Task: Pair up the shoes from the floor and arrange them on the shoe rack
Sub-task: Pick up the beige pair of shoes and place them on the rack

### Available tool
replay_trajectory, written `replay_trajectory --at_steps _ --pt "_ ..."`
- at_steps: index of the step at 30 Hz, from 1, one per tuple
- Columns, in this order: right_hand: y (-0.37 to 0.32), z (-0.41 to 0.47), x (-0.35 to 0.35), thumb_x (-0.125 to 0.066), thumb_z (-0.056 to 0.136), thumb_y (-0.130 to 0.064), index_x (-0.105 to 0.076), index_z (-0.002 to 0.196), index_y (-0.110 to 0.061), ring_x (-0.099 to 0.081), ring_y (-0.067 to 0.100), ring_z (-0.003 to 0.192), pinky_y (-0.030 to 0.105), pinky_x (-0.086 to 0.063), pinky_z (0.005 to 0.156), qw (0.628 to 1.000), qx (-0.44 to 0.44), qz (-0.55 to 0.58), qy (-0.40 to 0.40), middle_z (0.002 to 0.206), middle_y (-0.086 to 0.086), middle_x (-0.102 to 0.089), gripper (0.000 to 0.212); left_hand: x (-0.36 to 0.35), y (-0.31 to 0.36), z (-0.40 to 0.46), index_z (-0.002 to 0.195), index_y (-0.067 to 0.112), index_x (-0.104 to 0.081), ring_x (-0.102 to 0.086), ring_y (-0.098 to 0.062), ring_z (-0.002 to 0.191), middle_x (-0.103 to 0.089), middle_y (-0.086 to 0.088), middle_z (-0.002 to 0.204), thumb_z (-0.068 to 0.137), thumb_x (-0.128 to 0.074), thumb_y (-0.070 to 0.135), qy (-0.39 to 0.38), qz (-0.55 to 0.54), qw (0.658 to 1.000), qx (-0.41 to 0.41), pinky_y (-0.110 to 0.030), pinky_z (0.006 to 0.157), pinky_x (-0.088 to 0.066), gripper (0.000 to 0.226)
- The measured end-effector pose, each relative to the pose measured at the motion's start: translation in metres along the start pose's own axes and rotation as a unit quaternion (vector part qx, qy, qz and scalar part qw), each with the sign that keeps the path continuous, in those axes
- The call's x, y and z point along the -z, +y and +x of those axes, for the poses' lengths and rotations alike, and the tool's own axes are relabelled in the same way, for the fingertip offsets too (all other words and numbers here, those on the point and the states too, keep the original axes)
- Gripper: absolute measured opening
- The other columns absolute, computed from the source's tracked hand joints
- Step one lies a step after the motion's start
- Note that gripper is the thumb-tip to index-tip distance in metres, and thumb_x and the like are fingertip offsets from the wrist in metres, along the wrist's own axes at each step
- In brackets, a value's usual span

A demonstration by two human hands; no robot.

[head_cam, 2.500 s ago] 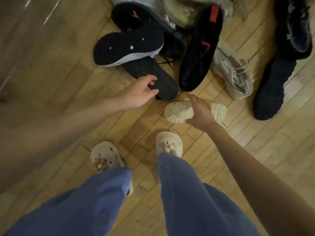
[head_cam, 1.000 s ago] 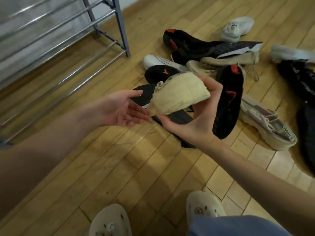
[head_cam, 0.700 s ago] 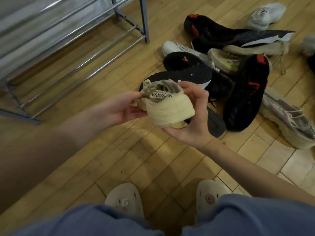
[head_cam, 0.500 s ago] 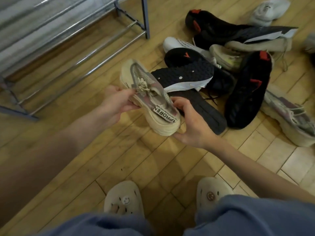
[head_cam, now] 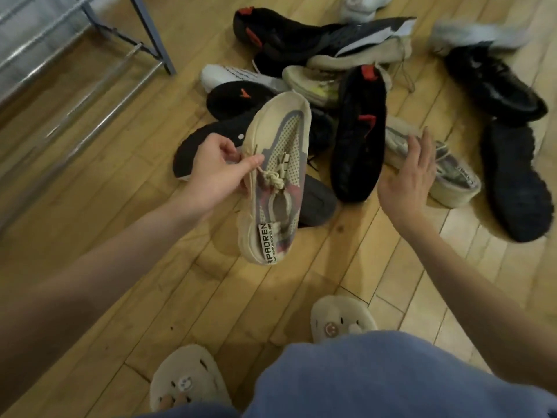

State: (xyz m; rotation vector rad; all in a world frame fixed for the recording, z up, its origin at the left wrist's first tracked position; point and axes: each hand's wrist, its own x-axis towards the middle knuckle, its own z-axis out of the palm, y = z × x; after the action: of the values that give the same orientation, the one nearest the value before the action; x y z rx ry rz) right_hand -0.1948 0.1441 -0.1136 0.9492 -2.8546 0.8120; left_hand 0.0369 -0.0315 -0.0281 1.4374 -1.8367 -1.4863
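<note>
My left hand (head_cam: pixel 218 173) grips a beige mesh sneaker (head_cam: pixel 275 179) by its side near the laces, toe pointing away, above the wooden floor. My right hand (head_cam: pixel 408 179) is open with fingers spread, hovering just over a matching beige sneaker (head_cam: pixel 452 182) that lies on the floor to the right. A pile of shoes lies beyond: a black shoe with red tabs (head_cam: pixel 358 134), black soles, a white sneaker (head_cam: pixel 232 76). The metal shoe rack (head_cam: pixel 90 55) stands at the upper left.
More black shoes (head_cam: pixel 512 182) lie at the far right, and a pale sneaker (head_cam: pixel 361 7) at the top. My feet in cream clogs (head_cam: pixel 340 321) and blue trousers fill the bottom. Bare wooden floor lies between the rack and the pile.
My right hand picked the beige sneaker off the floor, turned it and passed it to my left hand. The right hand let go and moved right over the other beige sneaker.
</note>
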Motion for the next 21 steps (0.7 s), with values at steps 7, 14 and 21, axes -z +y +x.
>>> replay_trajectory --at_steps 7,14,21 --pt "0.052 0.068 0.012 -0.066 0.082 -0.028 0.004 0.154 -0.021 0.015 0.030 0.148 0.055 0.013 0.116 0.966 -0.075 -0.175 -0.173 0.162 0.011 0.012 0.101 -0.027 0.019 0.008 0.083 0.021 -0.044 -0.068 -0.028 0.092 -0.060 -0.012 0.096 0.080 -0.076 0.020 -0.024 0.008 1.000 -0.018 -0.043 0.069 -0.060 0.032" --pt "0.052 0.079 0.003 -0.069 0.076 -0.040 -0.032 0.142 -0.012 -0.029 0.042 0.135 0.057 -0.017 0.115 0.962 -0.114 -0.175 -0.175 0.142 0.020 -0.038 0.081 -0.035 0.020 0.009 0.081 0.021 -0.045 -0.069 -0.023 0.082 -0.056 -0.004 0.084 0.079 -0.076 0.018 -0.013 0.013 1.000 -0.024 -0.033 0.060 -0.057 0.032" --pt "0.039 0.040 0.021 -0.071 0.052 -0.072 -0.046 0.127 -0.011 -0.043 0.037 0.123 0.051 -0.040 0.101 0.920 -0.372 0.015 -0.120 0.131 0.016 -0.046 0.100 -0.026 0.014 0.011 0.079 0.021 -0.043 -0.070 -0.025 0.081 -0.060 -0.009 0.087 0.079 -0.076 0.017 -0.009 0.000 0.999 -0.032 -0.040 0.065 -0.059 0.033"
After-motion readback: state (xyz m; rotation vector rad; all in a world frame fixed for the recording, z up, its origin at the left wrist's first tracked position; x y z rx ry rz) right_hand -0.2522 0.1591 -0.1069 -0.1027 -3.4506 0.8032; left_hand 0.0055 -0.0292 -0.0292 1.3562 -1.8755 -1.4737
